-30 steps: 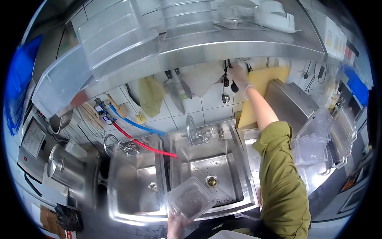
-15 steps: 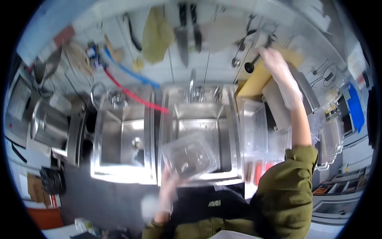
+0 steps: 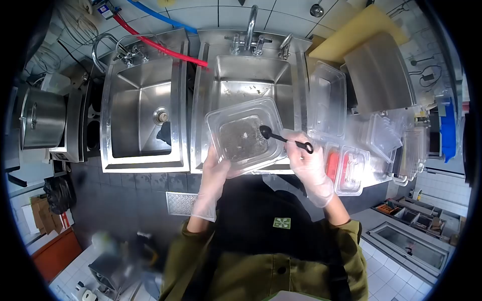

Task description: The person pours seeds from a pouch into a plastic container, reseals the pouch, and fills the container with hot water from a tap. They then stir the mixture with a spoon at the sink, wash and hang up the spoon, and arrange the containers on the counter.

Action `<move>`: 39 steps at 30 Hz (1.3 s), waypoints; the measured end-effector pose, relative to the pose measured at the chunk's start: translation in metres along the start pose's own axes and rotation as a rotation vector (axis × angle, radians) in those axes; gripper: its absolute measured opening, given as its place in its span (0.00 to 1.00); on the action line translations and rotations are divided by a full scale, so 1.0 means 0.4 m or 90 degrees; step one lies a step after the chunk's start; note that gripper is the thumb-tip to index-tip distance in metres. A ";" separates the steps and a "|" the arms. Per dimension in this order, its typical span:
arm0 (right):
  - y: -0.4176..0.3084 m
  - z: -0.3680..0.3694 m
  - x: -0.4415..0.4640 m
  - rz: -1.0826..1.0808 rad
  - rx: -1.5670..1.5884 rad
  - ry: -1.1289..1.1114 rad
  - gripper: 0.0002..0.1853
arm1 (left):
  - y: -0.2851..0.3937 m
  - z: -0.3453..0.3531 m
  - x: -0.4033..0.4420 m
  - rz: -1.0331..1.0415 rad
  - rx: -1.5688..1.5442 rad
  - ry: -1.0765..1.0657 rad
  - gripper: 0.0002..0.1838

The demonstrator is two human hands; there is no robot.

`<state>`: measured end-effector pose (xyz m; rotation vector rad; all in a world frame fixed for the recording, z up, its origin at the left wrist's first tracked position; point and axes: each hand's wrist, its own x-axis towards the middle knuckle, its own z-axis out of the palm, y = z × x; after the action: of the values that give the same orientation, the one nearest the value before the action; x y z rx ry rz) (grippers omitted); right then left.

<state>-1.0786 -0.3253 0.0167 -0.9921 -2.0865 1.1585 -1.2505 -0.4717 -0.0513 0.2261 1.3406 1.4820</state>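
A clear plastic container [image 3: 221, 153] is tilted over the front of the right-hand sink, with whitish residue or bits on its bottom. My gloved left hand [image 3: 213, 173] grips its near left corner. In my gloved right hand [image 3: 307, 163] is a small black ladle [image 3: 276, 136], held by its handle at the container's right rim. The ladle's bowl is over the inside of the container; whether it touches the bottom I cannot tell. Both gloves are thin and see-through.
Beyond the container is the steel sink [image 3: 299, 100] with its faucet [image 3: 251, 27] and food scraps inside. A second sink [image 3: 107, 125] lies left, near a red hose [image 3: 155, 46]. Clear containers [image 3: 326, 100], a yellow board [image 3: 359, 32] and red-filled tubs [image 3: 351, 170] are on the right.
My right hand has come down from the utensils hanging on the wall to the container, bringing the black ladle. The left hand still holds the container. The view has tilted downward.
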 end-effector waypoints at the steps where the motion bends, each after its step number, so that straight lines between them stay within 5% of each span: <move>1: -0.004 0.012 0.000 -0.033 -0.045 0.011 0.09 | -0.008 -0.003 0.002 0.005 0.007 0.001 0.43; 4: 0.033 0.051 -0.001 -0.162 -0.175 0.010 0.13 | -0.017 -0.008 -0.006 -0.006 0.008 -0.015 0.42; 11: 0.007 0.103 -0.023 -0.216 -0.148 -0.099 0.20 | 0.017 0.016 -0.024 -0.027 -0.033 -0.040 0.39; 21: -0.014 0.075 -0.073 -0.181 -0.147 -0.243 0.22 | 0.004 0.010 -0.020 -0.007 -0.001 -0.047 0.40; 30: -0.017 0.031 -0.080 -0.216 -0.287 -0.219 0.26 | 0.002 0.023 -0.026 -0.044 0.018 -0.076 0.40; 39: -0.018 0.042 -0.100 -0.258 -0.214 -0.227 0.26 | -0.014 0.022 -0.026 -0.020 0.020 -0.070 0.39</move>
<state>-1.0705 -0.3681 0.0105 -0.4764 -2.6721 0.8357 -1.2368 -0.4755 -0.0475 0.3016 1.2743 1.4027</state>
